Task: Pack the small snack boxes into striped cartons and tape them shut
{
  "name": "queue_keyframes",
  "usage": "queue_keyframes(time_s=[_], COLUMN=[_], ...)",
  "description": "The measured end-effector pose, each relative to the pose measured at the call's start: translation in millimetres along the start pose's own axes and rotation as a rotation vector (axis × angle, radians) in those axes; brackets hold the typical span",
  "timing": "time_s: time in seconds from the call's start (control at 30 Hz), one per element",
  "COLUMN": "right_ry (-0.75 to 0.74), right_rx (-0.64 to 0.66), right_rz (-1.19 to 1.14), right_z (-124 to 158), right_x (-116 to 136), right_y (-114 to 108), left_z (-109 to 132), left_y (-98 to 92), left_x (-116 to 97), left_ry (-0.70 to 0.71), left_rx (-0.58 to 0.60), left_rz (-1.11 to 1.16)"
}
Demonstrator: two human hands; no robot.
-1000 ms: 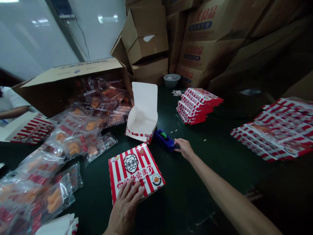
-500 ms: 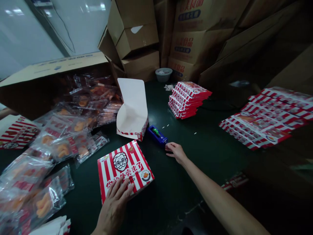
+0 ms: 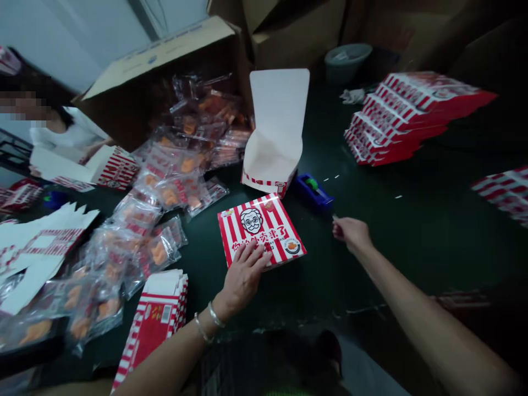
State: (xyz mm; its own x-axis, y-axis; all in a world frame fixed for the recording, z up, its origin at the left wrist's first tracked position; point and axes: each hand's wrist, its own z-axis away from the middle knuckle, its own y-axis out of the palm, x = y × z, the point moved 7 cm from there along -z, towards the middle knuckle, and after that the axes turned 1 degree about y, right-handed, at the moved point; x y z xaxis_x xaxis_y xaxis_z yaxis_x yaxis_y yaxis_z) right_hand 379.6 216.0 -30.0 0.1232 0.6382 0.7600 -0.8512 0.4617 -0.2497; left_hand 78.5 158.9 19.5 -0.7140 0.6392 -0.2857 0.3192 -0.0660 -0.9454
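Note:
My left hand [image 3: 244,275] lies flat, fingers spread, on the lid of a closed red-and-white striped food box [image 3: 264,228] printed with a bearded face. Beside it, a blue tape dispenser [image 3: 315,193] with a green core sits on the dark table. My right hand [image 3: 350,232] is just to the right of the dispenser, its fingers pinched on the end of a strip of clear tape that barely shows. Behind the closed box stands an open striped box [image 3: 270,159], its white lid raised.
Bagged snacks [image 3: 169,192] spill from a large carton [image 3: 165,60] on the left. Striped boxes [image 3: 404,121] are stacked at the right. Folded box blanks [image 3: 152,324] lie at front left. A grey tub [image 3: 346,63] stands behind. Another person [image 3: 66,129] holds a box at far left.
My right hand has drawn away from the dispenser toward me and right, fingers now closed tighter. My left hand stays on the box lid. The view has swung left and down.

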Motion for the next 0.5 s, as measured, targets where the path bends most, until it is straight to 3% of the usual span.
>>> queue_keyframes(time_s=[0.1, 0.17, 0.23, 0.33, 0.5], right_ry=[-0.035, -0.048, -0.011, 0.039, 0.047], right_rx=[0.148, 0.363, 0.479, 0.475, 0.413], right_rz=[-0.093, -0.22, -0.342, -0.391, -0.326], right_z=[87, 143, 177, 181, 152], right_x=[-31, -49, -62, -71, -82], right_y=[21, 58, 91, 117, 120], left_z=[-2, -2, -2, -1, -5], left_y=[-0.9, -1.5, -1.5, 1.7, 3.9], left_x=[0, -1, -2, -1, 3], left_ry=[-0.032, -0.044, -0.046, -0.045, -0.059], left_rx=[-0.033, -0.053, -0.064, -0.056, -0.038], left_rz=[0.041, 0.056, 0.069, 0.096, 0.142])
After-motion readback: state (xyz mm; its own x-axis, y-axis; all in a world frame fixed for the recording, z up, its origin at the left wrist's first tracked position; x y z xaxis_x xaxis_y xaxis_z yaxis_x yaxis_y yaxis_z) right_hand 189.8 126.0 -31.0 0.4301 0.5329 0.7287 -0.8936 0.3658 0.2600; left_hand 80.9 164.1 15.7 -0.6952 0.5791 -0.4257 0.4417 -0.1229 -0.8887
